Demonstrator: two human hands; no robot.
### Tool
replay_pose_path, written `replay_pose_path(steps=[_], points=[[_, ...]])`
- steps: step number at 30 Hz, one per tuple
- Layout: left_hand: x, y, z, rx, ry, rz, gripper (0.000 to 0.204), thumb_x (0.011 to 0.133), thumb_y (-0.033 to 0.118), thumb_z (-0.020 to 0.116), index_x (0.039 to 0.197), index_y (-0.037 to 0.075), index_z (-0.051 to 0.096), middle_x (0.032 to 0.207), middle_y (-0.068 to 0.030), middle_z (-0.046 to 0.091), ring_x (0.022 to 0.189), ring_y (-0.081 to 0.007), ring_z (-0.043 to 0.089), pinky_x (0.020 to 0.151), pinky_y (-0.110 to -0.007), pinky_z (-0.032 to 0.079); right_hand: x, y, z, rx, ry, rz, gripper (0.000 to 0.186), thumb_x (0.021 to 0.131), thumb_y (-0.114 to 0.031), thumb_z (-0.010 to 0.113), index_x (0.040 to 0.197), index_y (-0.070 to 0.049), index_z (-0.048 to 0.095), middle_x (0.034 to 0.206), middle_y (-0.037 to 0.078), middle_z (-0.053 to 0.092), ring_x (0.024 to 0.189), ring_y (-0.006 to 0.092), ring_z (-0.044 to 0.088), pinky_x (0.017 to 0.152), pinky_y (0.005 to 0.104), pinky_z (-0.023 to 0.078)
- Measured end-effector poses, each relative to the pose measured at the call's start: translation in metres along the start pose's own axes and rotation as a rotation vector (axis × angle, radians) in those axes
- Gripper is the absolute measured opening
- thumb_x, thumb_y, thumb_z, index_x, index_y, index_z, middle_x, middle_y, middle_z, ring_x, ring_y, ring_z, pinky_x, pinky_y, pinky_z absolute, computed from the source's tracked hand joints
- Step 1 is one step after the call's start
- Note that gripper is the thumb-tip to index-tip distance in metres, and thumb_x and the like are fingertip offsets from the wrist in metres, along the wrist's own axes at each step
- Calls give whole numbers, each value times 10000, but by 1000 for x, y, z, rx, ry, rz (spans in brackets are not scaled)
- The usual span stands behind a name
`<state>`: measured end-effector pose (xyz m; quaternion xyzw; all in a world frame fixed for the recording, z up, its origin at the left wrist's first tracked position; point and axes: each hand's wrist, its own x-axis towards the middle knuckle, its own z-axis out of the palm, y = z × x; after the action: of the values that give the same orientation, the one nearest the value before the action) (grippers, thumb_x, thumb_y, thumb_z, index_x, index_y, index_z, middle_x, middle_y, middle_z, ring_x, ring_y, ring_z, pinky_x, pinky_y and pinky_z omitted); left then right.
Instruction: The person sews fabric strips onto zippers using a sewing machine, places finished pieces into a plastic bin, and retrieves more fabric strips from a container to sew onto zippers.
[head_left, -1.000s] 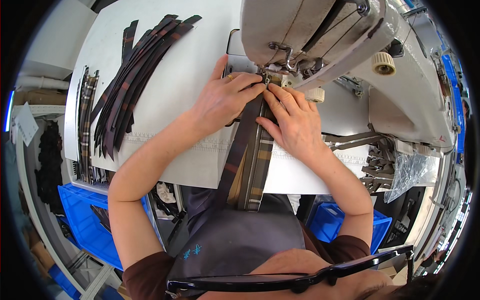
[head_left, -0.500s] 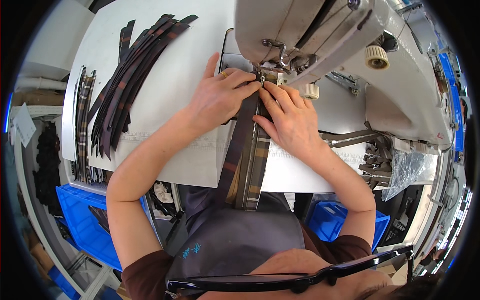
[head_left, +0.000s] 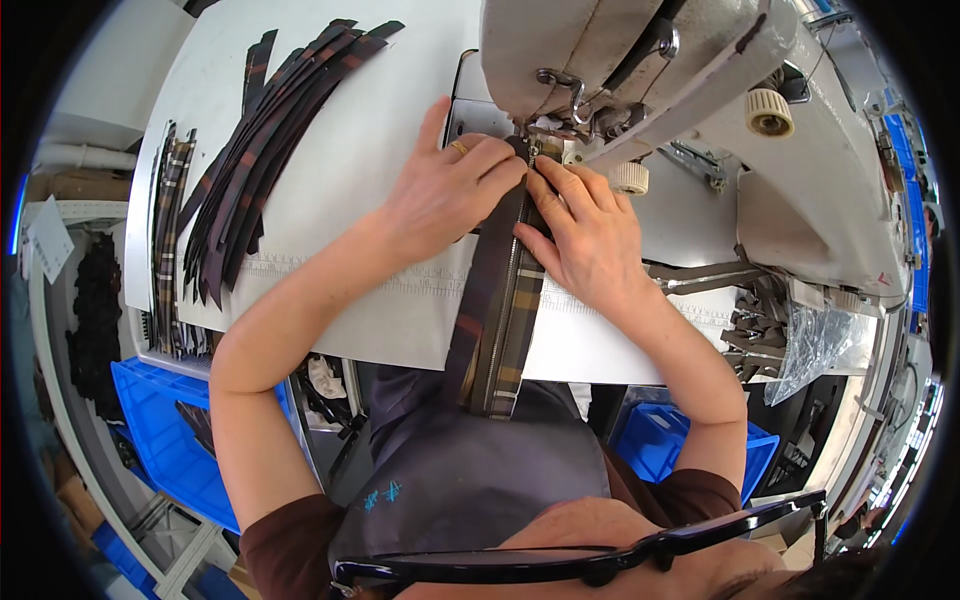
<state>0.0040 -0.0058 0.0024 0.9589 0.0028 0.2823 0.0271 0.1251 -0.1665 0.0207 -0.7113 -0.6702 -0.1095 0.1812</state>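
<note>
We've R hand point(head_left: 592, 238) unclenched on zipper strip point(head_left: 503, 325), prob. keeping it flat nr sewing machine point(head_left: 590, 55). L hand point(head_left: 445, 195) curls alongside; can't tell if pinching.

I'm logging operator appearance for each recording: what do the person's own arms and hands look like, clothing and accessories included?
Both arms wear short, dark brown sleeves, leaving the forearms bare. The left hand has a thin gold-coloured ring; no ring shows on the right hand. Neither hand is gloved, and no watch or bracelet shows.
</note>
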Motion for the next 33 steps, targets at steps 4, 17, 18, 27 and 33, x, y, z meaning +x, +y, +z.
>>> replay_pose_path(steps=[4, 17, 18, 27, 33], points=[[0, -10, -3, -143, 94, -92, 315, 711, 0, 611, 978, 156, 675, 949, 31, 624, 847, -164, 625, 1071, -540, 219, 1, 0, 2, 12, 44, -16, 484, 759, -325, 709, 1118, -12, 624, 1138, 90, 597, 948, 245, 558, 814, 365, 439], [-6, 0, -6, -81, -29, -2, 290, 707, 19, 611, 961, 138, 686, 959, 36, 583, 874, -139, 604, 1040, -612, 232, -2, 0, 3, 20, 47, 1, 493, 750, -297, 721, 1144, -27, 598, 1160, 84, 603, 989, 251, 559, 837, 372, 443], [-7, 0, -6, -63, -50, -2, 281, 712, 32, 615, 964, 134, 683, 987, 35, 587, 907, -142, 602, 1037, -616, 234, -3, 2, 4, 19, 45, -1, 493, 750, -297, 721, 1144, -27, 598, 1160, 84, 603, 989, 251, 559, 837, 372, 443], [-11, 9, -8, -45, -36, -33, 353, 692, 68, 657, 1041, 120, 665, 1135, 16, 597, 1036, -152, 578, 1037, -649, 217, -3, 5, 1, 22, 39, 6, 440, 763, -251, 712, 1144, -56, 607, 1183, 66, 610, 936, 254, 572, 820, 370, 447], [-8, 4, -3, -74, -33, -56, 366, 680, 55, 655, 1041, 113, 670, 1116, 35, 607, 1011, -140, 585, 1053, -636, 201, 0, 8, 4, 25, 42, 23, 417, 782, -244, 700, 1146, -62, 607, 1173, 57, 621, 939, 251, 575, 812, 372, 443]])
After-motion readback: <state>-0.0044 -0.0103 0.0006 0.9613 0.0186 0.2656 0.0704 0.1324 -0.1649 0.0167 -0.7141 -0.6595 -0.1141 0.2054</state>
